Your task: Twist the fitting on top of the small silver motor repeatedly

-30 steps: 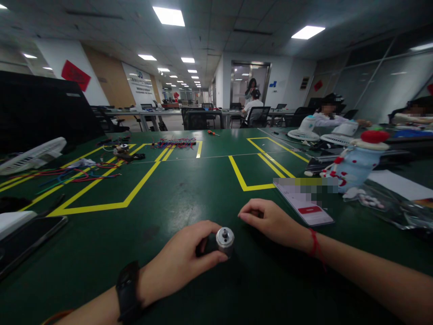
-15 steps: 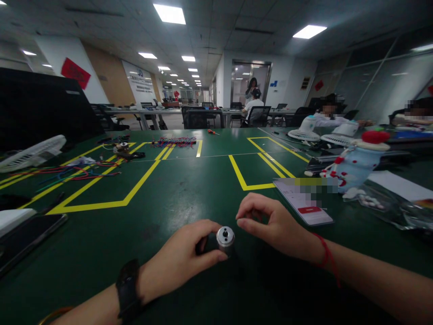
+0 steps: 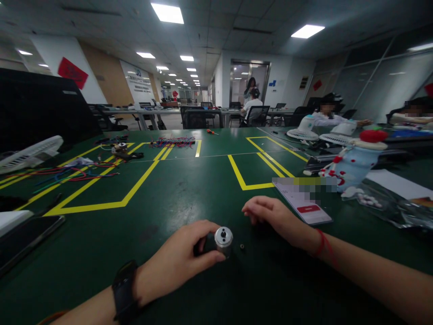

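The cylinder (image 3: 223, 243) is silver, the table (image 3: 189, 189) green with yellow lines (image 3: 141, 183)

I saw a green tabletop (image 3: 189, 189) marked out in yellow tape (image 3: 91, 208); a bundle of wires (image 3: 174, 142) lay near an orange screwdriver (image 3: 212, 132), and one tiny part (image 3: 242, 247) sat well apart from them.

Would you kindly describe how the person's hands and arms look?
The left hand and right hand are ungloved, no sleeve showing on either arm. A black wristband, perhaps a watch, is on the left; a thin red cord on the right.
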### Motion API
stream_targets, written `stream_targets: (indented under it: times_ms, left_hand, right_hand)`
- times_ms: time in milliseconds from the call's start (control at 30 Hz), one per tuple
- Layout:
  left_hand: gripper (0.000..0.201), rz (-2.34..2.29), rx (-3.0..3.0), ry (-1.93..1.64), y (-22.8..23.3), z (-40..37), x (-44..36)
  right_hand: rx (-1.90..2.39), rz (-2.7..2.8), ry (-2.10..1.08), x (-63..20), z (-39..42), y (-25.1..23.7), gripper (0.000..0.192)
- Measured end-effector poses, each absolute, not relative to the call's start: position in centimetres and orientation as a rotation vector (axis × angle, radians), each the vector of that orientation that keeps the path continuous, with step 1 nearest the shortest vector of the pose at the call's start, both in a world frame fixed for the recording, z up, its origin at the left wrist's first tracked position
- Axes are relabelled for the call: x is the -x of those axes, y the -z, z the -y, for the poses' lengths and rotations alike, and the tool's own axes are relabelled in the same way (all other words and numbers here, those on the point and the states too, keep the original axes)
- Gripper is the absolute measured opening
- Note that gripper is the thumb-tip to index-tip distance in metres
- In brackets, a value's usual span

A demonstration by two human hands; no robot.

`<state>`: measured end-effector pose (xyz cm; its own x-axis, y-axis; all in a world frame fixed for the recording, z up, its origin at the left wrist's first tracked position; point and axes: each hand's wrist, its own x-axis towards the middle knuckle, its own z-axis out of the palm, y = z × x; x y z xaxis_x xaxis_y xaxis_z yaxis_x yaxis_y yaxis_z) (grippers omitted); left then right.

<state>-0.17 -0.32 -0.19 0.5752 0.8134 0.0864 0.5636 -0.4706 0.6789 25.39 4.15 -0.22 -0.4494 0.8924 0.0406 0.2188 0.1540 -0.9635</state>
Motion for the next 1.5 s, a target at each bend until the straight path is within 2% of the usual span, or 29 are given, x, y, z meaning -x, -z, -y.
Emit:
stream_targets:
  times_ms: [133, 233, 300, 433, 500, 667, 867, 1000, 1167, 1233, 1367, 1500]
  left_hand:
    - [0.023, -1.072, -2.211, -0.542, 0.1, 0.4, 0.2]
    - [0.023, -1.074, -2.206, -0.536, -0.1, 0.4, 0.2]
    - [0.023, -1.078, -2.205, -0.526, -0.2, 0.4, 0.2]
    - [0.021, -1.089, -2.221, -0.532, 0.0, 0.4, 0.1]
    - [0.020, -1.091, -2.228, -0.539, 0.1, 0.4, 0.1]
    - [0.020, -1.103, -2.228, -0.543, 0.3, 0.5, 0.0]
    - [0.019, -1.121, -2.235, -0.526, 0.2, 0.5, 0.0]
    - [0.018, -1.115, -2.241, -0.551, 0.4, 0.5, 0.0]
    - [0.022, -1.130, -2.239, -0.561, 0.5, 0.6, 0.0]
    - [0.022, -1.125, -2.240, -0.556, 0.4, 0.6, 0.0]
    - [0.021, -1.113, -2.226, -0.548, 0.0, 0.6, -0.1]
    - [0.023, -1.098, -2.200, -0.543, -0.1, 0.5, 0.0]
  right_hand:
    - [1.076, 1.378, -1.439, -26.2, -6.1, 1.2, 0.039]
    - [1.081, 1.435, -1.436, -26.2, -5.9, 1.0, 0.034]
    - [1.058, 1.688, -1.400, -25.8, -4.9, 0.5, 0.028]
    - [0.882, 2.389, -1.012, -25.0, -2.9, -0.5, 0.016]
    - [0.870, 2.382, -0.922, -24.5, -2.4, -0.7, 0.011]
    - [0.863, 2.074, -0.827, -22.5, -1.7, -1.2, 0.013]
    - [0.835, 2.147, -0.774, -21.2, -0.9, -1.1, 0.015]
    - [0.754, 2.286, -0.538, -21.9, -0.9, -1.1, 0.017]
    - [0.658, 2.521, -0.111, -23.1, -0.7, -1.6, 0.033]
    - [0.681, 2.448, -0.282, -23.3, -0.6, -1.6, 0.036]
    - [0.955, 2.035, -0.905, -23.8, -2.1, -0.8, 0.032]
    - [1.136, 1.589, -1.226, -24.8, -5.0, 0.8, 0.031]
